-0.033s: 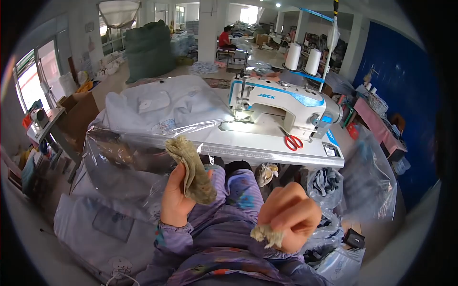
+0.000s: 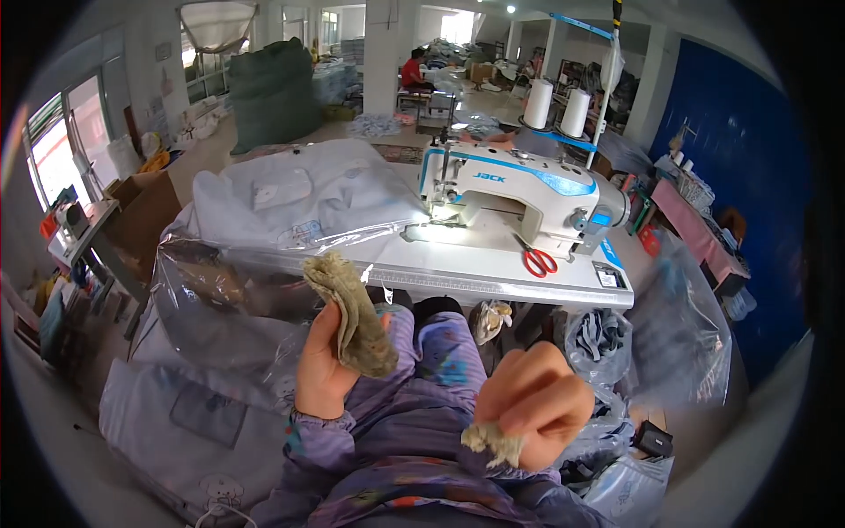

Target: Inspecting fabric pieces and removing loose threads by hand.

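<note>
Above my lap, my left hand [image 2: 319,377] grips a folded, olive-brown rag [image 2: 350,321], thumb along one side. The rag stands up out of the hand, its frayed upper end toward the sewing machine table. On the right, my right hand [image 2: 539,400] is closed, fingers curled in, around a ragged tan scrap of cloth [image 2: 491,443]. Only the scrap's torn edge shows below the fingers; the rest is hidden in the fist. The two hands are apart.
Ahead stands a white and blue sewing machine [image 2: 519,189] on its table [image 2: 458,273], with red-handled scissors [image 2: 539,261] on top. Pale plastic-covered fabric [image 2: 290,198] spreads over the table's left side. Clear bags of dark cloth [image 2: 598,339] are at my right. Thread cones [image 2: 539,104] stand behind the machine.
</note>
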The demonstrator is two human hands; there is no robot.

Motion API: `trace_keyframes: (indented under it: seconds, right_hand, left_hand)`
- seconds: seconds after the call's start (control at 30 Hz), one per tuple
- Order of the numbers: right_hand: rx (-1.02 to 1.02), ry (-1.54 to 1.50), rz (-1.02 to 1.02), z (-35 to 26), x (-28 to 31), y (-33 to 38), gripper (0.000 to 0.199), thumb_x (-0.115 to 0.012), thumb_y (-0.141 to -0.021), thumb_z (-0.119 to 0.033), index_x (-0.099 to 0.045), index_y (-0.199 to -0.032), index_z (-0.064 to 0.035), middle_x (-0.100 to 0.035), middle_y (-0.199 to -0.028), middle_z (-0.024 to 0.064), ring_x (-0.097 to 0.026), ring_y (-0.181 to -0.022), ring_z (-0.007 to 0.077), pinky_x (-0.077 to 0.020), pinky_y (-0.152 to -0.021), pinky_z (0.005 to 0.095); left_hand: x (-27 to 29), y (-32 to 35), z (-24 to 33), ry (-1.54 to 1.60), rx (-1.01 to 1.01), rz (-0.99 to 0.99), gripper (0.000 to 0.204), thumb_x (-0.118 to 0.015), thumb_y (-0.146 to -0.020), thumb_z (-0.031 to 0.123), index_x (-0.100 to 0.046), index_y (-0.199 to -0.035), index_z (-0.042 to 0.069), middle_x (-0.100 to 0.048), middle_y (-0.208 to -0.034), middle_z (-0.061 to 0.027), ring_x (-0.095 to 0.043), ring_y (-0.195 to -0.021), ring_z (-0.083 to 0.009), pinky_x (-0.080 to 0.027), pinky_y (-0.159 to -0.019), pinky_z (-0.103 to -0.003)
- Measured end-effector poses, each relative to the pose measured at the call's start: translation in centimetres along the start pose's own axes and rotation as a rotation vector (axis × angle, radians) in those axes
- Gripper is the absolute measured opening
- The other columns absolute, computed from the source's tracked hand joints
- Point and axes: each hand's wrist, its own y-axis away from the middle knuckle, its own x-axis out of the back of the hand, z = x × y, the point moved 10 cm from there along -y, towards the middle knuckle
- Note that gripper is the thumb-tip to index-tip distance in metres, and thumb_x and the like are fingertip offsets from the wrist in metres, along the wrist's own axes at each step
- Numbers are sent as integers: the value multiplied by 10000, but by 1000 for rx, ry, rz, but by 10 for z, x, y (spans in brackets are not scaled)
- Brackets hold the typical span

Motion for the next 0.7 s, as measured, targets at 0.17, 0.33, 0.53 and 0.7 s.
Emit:
trace_keyframes:
  seconds: [0.17,0.33,0.53,0.7]
  right_hand:
    - [118,-26,-17,-17,-3,6,203,-771,-801,7,-572,-838,6,-504,-843,132,-495,-598,179,-487,-439,259]
    - [179,-187,252,-22,9,15,192,-785,-708,93,-672,-860,58,-614,-836,172,-641,-638,237,-534,-561,292]
    - [241,-220,103,-30,-3,8,106,-752,-762,66,-666,-823,71,-636,-838,209,-631,-601,260,-545,-541,301]
    - [163,-198,-166,-34,-14,10,106,-664,-882,14,-588,-951,38,-553,-1004,229,-576,-759,281,-611,-626,346]
  left_hand:
    - [0,1,0,-23,-14,29,236,-571,-992,250,-635,-1182,126,-672,-1117,-17,-599,-1113,-211,-358,-1106,-543]
    - [-4,0,-3,-62,-3,15,233,-586,-984,246,-636,-1180,129,-671,-1118,-13,-600,-1110,-204,-348,-1116,-530]
    - [-3,1,-2,-85,-13,14,234,-570,-993,256,-637,-1186,141,-673,-1118,-8,-606,-1103,-195,-325,-1128,-531]
    - [-7,3,-1,-126,-34,15,242,-563,-998,264,-632,-1194,141,-663,-1118,-7,-599,-1101,-192,-318,-1130,-525]
